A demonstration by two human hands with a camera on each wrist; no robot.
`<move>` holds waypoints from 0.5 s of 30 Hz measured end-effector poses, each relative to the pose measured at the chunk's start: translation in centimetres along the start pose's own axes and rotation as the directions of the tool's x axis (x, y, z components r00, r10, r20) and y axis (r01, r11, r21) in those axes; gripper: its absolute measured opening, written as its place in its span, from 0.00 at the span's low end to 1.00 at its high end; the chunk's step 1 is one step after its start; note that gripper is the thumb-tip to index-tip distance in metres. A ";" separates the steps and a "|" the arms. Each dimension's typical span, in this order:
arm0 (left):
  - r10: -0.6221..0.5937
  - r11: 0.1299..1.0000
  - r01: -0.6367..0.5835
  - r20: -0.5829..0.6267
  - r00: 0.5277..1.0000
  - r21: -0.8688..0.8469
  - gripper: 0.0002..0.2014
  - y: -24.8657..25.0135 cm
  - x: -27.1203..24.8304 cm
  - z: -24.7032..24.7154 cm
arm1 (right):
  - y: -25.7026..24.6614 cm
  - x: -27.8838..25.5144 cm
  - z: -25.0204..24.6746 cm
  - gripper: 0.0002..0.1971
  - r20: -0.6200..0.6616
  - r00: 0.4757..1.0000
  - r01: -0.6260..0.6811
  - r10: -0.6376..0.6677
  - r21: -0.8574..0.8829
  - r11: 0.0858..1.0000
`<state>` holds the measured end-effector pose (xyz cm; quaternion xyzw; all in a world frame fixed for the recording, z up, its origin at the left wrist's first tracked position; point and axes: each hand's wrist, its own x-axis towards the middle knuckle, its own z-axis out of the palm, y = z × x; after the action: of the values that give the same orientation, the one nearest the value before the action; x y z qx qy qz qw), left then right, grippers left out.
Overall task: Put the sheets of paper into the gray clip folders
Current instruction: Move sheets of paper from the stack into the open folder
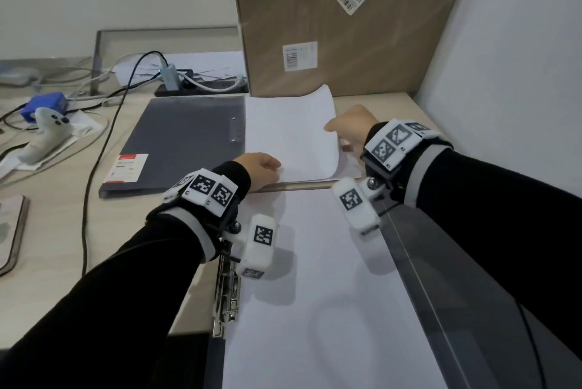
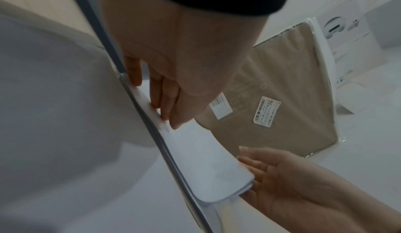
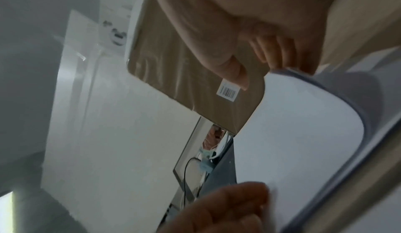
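Note:
A stack of white sheets point(image 1: 289, 136) lies on the desk to the right of a closed gray clip folder point(image 1: 182, 143). My left hand point(image 1: 264, 165) pinches the stack's near left edge, thumb by the edge and fingers on top point(image 2: 160, 106). At the stack's right edge, my right hand point(image 1: 346, 133) has its fingers point(image 3: 282, 61) hooked under the sheets point(image 3: 293, 125) and lifts them into a curve; its thumb hovers just above. Nearer to me a second gray folder point(image 1: 456, 294) lies open, with white paper point(image 1: 315, 310) in it beside its metal clip point(image 1: 226, 291).
A tall cardboard box point(image 1: 346, 26) stands right behind the stack, and a white wall point(image 1: 519, 58) closes the right side. To the left lie a power strip point(image 1: 195, 86), a black cable point(image 1: 94, 168), a white controller point(image 1: 47, 133) and a blue device point(image 1: 44, 105).

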<state>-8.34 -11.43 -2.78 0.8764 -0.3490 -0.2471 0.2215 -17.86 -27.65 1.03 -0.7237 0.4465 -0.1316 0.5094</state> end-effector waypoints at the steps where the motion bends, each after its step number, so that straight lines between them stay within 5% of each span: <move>1: 0.001 1.000 -0.001 0.002 1.000 -0.008 0.21 -0.1 -0.1 0.0 | -0.3 0.1 -0.2 0.11 0.007 0.999 -0.032 0.032 0.041 0.999; 4: 0.000 0.999 0.000 -0.005 1.000 -0.042 0.20 -0.1 -0.2 0.3 | -0.2 0.4 -1.3 0.07 0.088 0.987 -0.134 0.132 0.018 0.991; 7: -0.012 0.989 0.006 -0.034 0.999 -0.150 0.19 0.0 -0.4 0.5 | 0.4 0.0 -1.7 0.04 0.078 0.996 -0.029 0.041 -0.153 0.988; 10: -0.064 0.940 0.008 -0.153 0.986 -0.341 0.17 -0.2 -1.0 -0.2 | 1.0 -1.3 -1.7 0.14 -0.002 0.995 0.094 -0.101 -0.367 0.926; 15: -0.164 0.840 -0.035 -0.315 0.935 -0.541 0.31 0.3 -3.1 -2.1 | 3.2 -3.7 -4.9 0.18 -0.057 0.994 0.097 -0.092 0.083 0.992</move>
<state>-9.21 -8.96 -0.12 0.8198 -0.1905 -0.1831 0.5080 -24.72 -28.05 1.43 -0.7177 0.4189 -0.1937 0.5214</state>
